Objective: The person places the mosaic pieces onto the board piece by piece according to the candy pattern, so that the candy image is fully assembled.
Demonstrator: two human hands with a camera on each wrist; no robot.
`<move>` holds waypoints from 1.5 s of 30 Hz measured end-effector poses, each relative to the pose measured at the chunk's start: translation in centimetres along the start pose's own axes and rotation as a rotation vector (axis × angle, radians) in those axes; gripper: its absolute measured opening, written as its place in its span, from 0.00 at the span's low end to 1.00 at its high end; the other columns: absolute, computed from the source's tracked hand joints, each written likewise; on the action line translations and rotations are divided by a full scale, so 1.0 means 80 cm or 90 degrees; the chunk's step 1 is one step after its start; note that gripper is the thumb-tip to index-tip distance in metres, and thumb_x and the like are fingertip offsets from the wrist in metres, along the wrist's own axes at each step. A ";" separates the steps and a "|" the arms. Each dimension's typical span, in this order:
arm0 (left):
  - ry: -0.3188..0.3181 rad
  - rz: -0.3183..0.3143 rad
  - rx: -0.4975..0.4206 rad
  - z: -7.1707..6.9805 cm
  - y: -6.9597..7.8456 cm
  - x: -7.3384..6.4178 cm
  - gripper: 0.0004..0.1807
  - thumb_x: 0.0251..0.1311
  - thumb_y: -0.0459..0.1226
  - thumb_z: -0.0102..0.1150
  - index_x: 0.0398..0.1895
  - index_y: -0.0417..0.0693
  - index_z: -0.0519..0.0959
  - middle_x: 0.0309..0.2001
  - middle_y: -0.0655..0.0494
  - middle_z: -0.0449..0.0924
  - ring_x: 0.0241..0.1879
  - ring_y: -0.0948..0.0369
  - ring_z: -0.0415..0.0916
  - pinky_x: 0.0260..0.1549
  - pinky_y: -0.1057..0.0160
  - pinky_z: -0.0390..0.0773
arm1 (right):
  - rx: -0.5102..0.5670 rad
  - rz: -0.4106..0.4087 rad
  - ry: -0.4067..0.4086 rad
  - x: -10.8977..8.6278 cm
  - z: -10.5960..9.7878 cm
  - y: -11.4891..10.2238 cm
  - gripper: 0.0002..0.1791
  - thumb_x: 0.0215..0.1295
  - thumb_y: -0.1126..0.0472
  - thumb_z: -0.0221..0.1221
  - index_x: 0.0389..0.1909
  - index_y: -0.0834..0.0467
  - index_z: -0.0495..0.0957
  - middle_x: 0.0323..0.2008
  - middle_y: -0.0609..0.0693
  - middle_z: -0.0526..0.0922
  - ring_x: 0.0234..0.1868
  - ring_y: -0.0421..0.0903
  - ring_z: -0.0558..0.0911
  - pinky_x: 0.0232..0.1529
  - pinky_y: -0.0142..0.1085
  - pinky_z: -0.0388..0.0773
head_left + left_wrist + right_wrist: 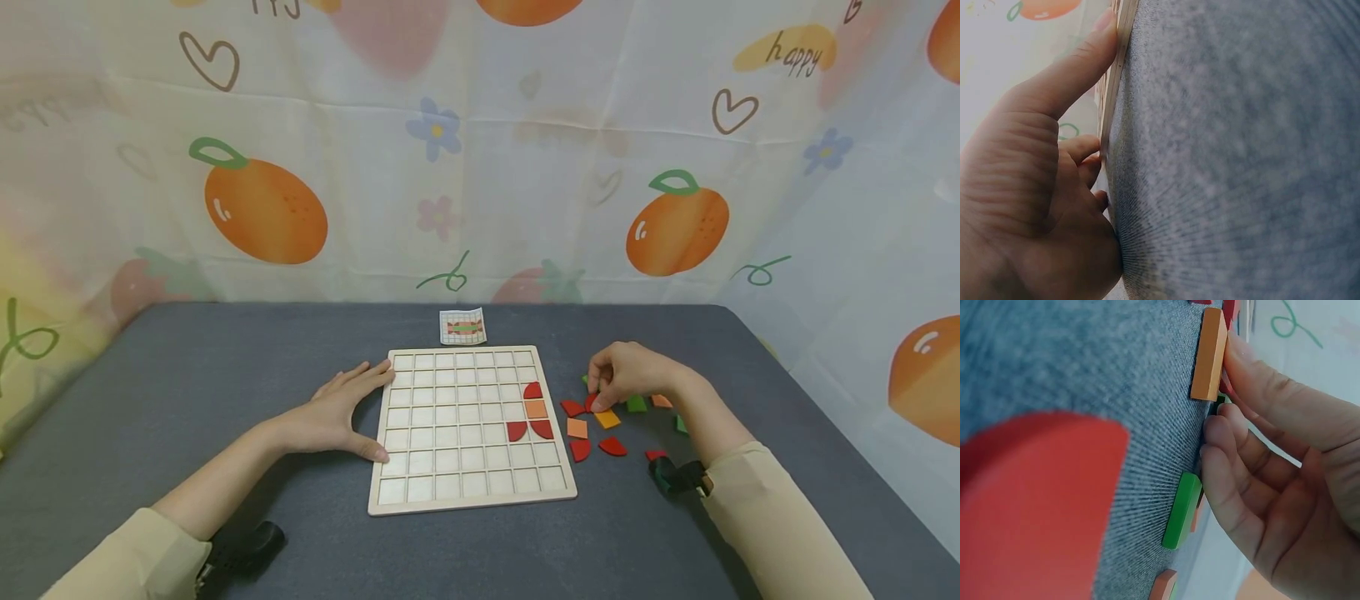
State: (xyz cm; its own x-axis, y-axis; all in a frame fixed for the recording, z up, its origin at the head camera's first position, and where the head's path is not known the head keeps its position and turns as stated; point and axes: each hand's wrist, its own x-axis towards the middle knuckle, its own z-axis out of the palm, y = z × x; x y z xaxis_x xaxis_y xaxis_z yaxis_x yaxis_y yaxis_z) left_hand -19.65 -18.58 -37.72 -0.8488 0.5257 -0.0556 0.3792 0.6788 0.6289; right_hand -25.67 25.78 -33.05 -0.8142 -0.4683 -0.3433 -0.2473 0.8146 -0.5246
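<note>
A pale wooden grid board lies on the dark table. Three red quarter-circle tiles and an orange square tile sit in cells toward its right side. My left hand rests along the board's left edge, fingers and thumb spread; the thumb lies against the wooden rim in the left wrist view. Among loose tiles right of the board, my right hand pinches a red tile between thumb and fingers, which partly hide it. A yellow-orange square tile lies just below those fingertips.
Behind the board lies a small card with a coloured grid pattern. Loose red tiles, a green tile and an orange square are scattered around my right hand. A printed curtain hangs behind the table.
</note>
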 end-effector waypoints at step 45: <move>0.002 0.001 0.003 0.000 0.001 0.000 0.64 0.41 0.57 0.76 0.78 0.42 0.53 0.81 0.44 0.43 0.78 0.35 0.35 0.71 0.29 0.35 | 0.062 -0.116 0.093 0.017 0.017 -0.047 0.09 0.72 0.61 0.56 0.45 0.56 0.83 0.31 0.52 0.81 0.33 0.48 0.76 0.36 0.37 0.74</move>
State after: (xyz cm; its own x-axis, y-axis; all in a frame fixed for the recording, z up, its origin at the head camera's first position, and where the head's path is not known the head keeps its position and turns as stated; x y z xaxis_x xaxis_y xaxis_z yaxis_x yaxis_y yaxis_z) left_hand -19.62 -18.53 -37.69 -0.8496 0.5249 -0.0520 0.3821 0.6804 0.6253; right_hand -25.11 21.59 -32.62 -0.8303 -0.5435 -0.1234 -0.3508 0.6818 -0.6419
